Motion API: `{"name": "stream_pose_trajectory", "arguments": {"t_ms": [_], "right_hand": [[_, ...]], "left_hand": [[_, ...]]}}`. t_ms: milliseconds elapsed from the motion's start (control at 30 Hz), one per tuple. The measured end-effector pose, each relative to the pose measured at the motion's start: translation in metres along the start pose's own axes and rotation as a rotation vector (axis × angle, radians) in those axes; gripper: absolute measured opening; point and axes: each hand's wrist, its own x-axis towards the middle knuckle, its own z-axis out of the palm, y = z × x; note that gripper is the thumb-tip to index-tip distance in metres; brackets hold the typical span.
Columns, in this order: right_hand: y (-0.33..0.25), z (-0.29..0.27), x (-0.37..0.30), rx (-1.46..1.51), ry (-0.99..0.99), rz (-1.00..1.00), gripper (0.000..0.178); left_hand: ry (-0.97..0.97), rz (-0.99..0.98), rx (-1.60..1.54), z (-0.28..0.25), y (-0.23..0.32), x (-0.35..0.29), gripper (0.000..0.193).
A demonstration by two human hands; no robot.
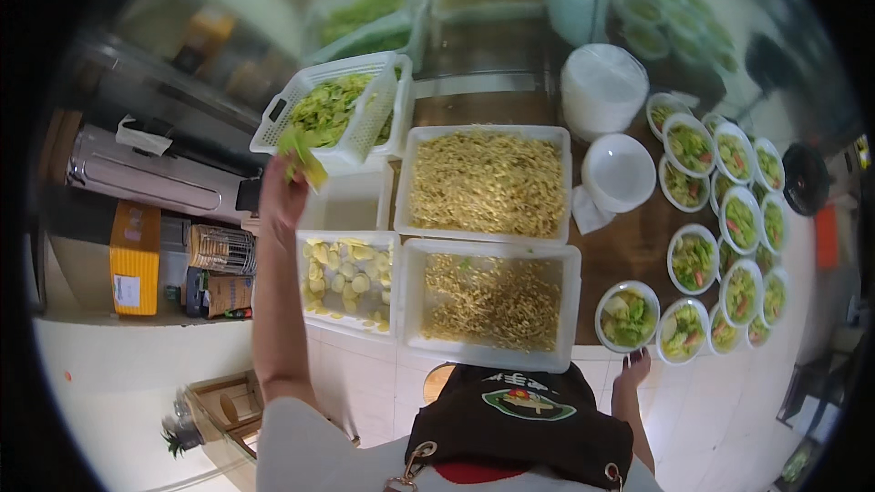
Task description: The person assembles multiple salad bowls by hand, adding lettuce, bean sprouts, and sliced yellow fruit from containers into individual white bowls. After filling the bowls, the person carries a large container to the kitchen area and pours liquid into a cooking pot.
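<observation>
Okay, left hand is up at the near left corner of a white perforated plastic basket, fingers closed round a small bunch of light green leaves; the bunch sits at the basket's near edge, overlapping it in view, and whether they touch, can't tell. Basket holds a heap of chopped green lettuce. Right hand is low, at the near edge of the dark brown wooden table, right by a round white bowl of green salad; fingers partly hidden, can't tell if it grips the bowl. Between the two hands: a white rectangular tub full of pale yellow shredded food, and just nearer the body a second white rectangular tub with a thinner layer of golden-brown bits. Left of that one, a white shallow tub with pale yellow round slices; beyond it, a plain whitish rectangular tray. Right of the far tub, a short stack of round white bowls, with a taller plastic-wrapped white stack behind. Far right, many filled white salad bowls, crowded and partly piled on each other, some showing reddish pieces.
</observation>
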Motion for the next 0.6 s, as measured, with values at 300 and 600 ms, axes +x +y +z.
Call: {"name": "stream_pose_trajectory", "arguments": {"t_ms": [300,600], "right_hand": [[-0.012,-0.026,-0.059,-0.234,-0.028,-0.09,0.025],[-0.128,0.194,-0.017,-0.384,-0.562,-0.633,0.018]], "left_hand": [[0.175,0.881,1.992,-0.073,-0.017,0.151,0.051],[-0.325,0.314,1.192,0.052,-0.187,-0.054,0.008]]}}
